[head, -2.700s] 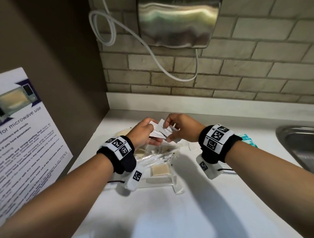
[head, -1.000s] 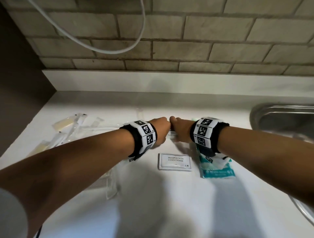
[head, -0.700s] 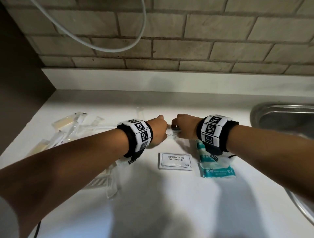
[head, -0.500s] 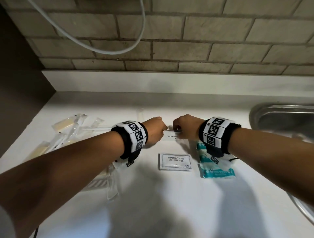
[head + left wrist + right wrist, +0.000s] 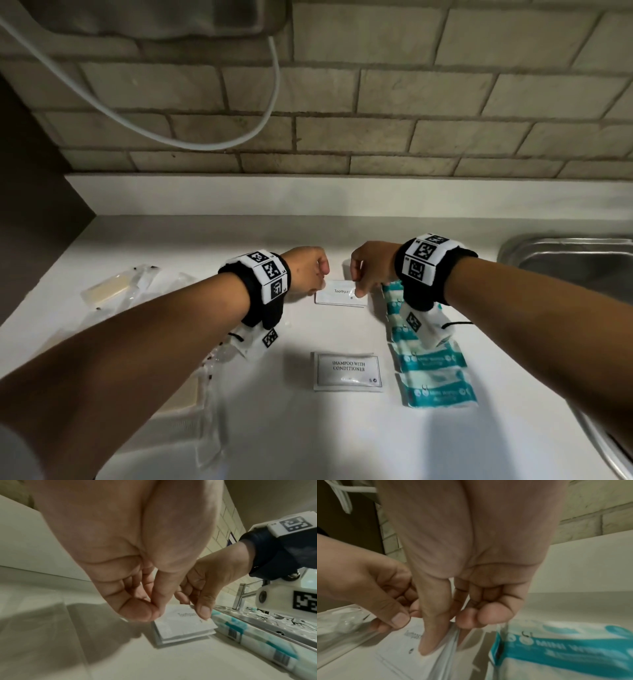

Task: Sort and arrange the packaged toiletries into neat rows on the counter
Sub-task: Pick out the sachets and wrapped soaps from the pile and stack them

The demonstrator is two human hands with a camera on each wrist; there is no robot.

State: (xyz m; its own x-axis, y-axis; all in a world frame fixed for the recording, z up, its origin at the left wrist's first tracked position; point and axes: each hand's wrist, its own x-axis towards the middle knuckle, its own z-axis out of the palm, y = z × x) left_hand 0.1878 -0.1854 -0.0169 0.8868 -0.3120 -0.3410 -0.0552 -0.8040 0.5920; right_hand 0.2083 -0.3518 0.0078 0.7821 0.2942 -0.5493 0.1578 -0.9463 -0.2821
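Both hands worked a small stack of toothpaste packets (image 5: 337,296) lying on the counter (image 5: 308,438) behind the shampoo packet (image 5: 347,371). The right hand (image 5: 371,265) pinched its right edge; the left hand (image 5: 306,274), fingers curled, seemingly steadied the other side to square it beside the teal wipes (image 5: 433,377).
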